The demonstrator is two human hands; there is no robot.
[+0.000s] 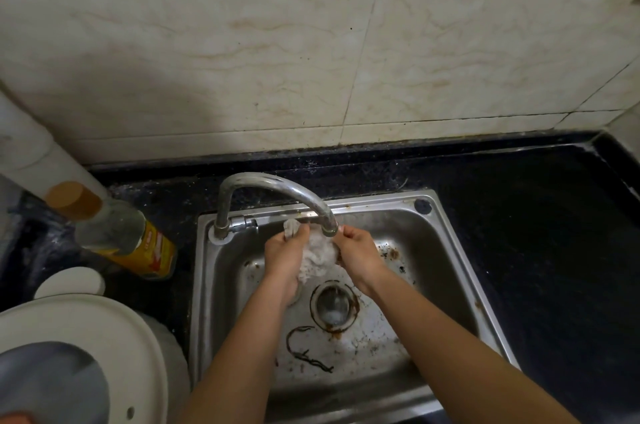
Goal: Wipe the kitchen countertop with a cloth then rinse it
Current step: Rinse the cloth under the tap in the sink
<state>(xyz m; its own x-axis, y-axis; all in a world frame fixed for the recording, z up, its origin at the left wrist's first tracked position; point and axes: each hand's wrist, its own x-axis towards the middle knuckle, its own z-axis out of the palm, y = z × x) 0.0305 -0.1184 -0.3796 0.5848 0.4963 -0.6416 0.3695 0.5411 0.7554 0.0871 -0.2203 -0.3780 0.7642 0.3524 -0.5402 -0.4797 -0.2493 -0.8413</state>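
**Carefully now: the cloth is bunched under the spout, over a dirty basin**

Your left hand (284, 255) and right hand (356, 255) each have a grip clamped on the cloth (318, 259), which is wadded between them directly beneath the tap spout (329, 228), inside the sink (460, 250). I judge this to be the rinse step.

What could go wrong: the wad is tight, so water may only reach its outer folds and leave grime inside. If either grip slackens, the cloth could drop onto the basin floor below your hands, where brown debris and a dark stringy scrap (304, 349) lie, and get dirty again. It could also land on the drain strainer (334, 306) just below and toward you from the grips, and slow the draining. Wringing high near the spout may splash onto the black counter (536, 216) to the right of your right hand.

Containers: the sink holds the scraps and some water at the strainer. Left of your left hand, a clear bottle (121, 233) with a yellow label stands capped; its contents I cannot tell. The white appliance lid (114, 337) nearer you is closed.
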